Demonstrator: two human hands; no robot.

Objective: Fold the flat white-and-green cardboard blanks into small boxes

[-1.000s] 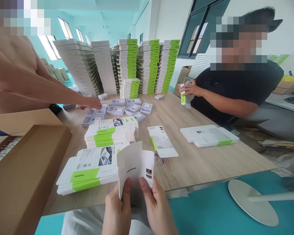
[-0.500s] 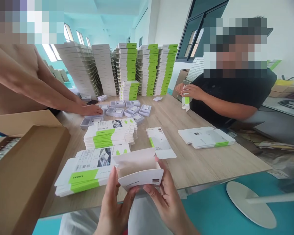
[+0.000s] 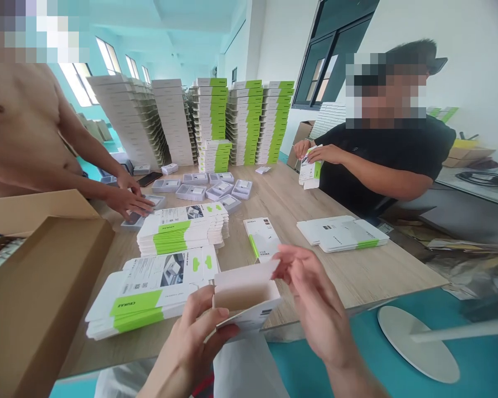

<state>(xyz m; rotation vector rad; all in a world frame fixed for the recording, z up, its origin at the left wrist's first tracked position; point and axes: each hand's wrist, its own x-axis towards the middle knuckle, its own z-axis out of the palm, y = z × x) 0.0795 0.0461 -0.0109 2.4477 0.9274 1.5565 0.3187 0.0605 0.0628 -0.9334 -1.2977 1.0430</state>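
My left hand (image 3: 195,326) grips an opened white cardboard carton (image 3: 244,298) low at the front, with its thumb along the carton's side. My right hand (image 3: 311,298) is raised to the right of the carton, fingers curled and apart, their tips just beside its upper flap. It holds nothing. To the left lies a stack of flat white sleeves with green bands (image 3: 149,298). A second stack (image 3: 182,229) sits behind it. One flat sleeve (image 3: 261,237) lies just beyond my right fingertips.
A brown cardboard box (image 3: 37,287) stands open at the left of the wooden table (image 3: 357,276). Grey trays (image 3: 195,190) lie beyond the stacks, under a co-worker's hand (image 3: 128,202). Tall carton stacks (image 3: 244,121) rise behind. A seated person (image 3: 382,166) handles a carton at the right.
My right hand has let go of the carton and moved up and right. My left hand now holds it alone. The co-worker's hand at left has drawn back toward the table's near side.
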